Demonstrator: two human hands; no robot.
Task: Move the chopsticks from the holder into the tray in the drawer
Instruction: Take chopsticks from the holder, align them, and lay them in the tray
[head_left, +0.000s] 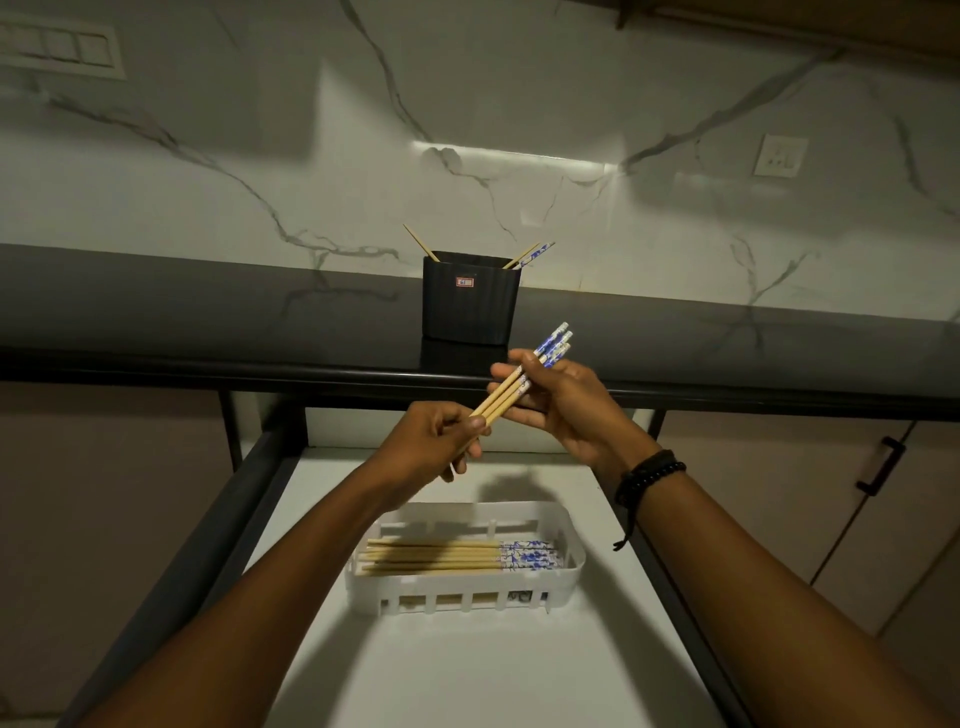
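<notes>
A bundle of three bamboo chopsticks (506, 392) with blue-and-white patterned ends is held in the air above the open drawer. My left hand (434, 441) pinches their plain lower ends, and my right hand (561, 405) grips them near the patterned ends. The black ribbed holder (470, 301) stands on the dark counter behind them, with three chopsticks (530, 255) still leaning out of it. Below, the white slotted tray (563, 574) lies in the drawer and holds several chopsticks (447, 557) laid side by side, patterned ends to the right.
The white drawer floor (467, 665) stretches toward me, framed by dark drawer sides (197, 545). The black counter edge (260, 371) runs across above the drawer. A cabinet door handle (880, 465) is at right, and a marble wall with a socket (779, 155) is behind.
</notes>
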